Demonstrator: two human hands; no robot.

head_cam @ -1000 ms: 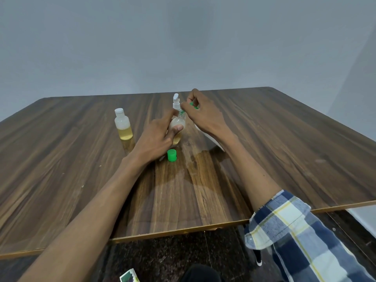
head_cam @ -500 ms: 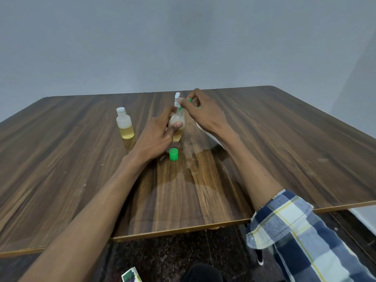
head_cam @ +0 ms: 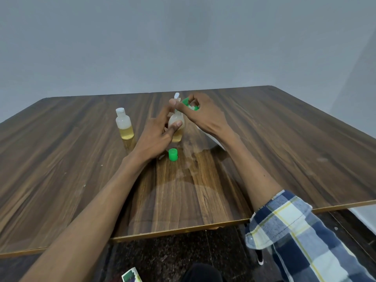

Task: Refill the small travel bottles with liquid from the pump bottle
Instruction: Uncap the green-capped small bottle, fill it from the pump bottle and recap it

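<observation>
— What does the next move turn on?

— How the table [head_cam: 264,139] carries things. The pump bottle [head_cam: 176,127] stands upright at mid-table, long axis vertical, white nozzle at the top. The left hand [head_cam: 154,137] wraps its body from the near-left side, thumb across the front, so the bottle lies just ahead of that palm.

— And the right hand?

— The right hand [head_cam: 200,117] is up at nozzle height, just right of the pump head, fingers curled round a small green-trimmed travel bottle [head_cam: 190,104] (mostly hidden in the grip, so I can't tell how its mouth sits against the spout). My guess is that the step in hand is dosing into it, and the mouth has to stay under the nozzle tip.

— Which hand is nearer the pump head?

— The right, nearly touching it; the left is lower, on the belly.

— Other things?

— A second bottle [head_cam: 124,125], white-capped, part full of yellow liquid, stands left of the left hand, apart from it. A green cap [head_cam: 173,155] sits loose on the wood just nearer than the pump bottle, beside the left wrist.
</observation>
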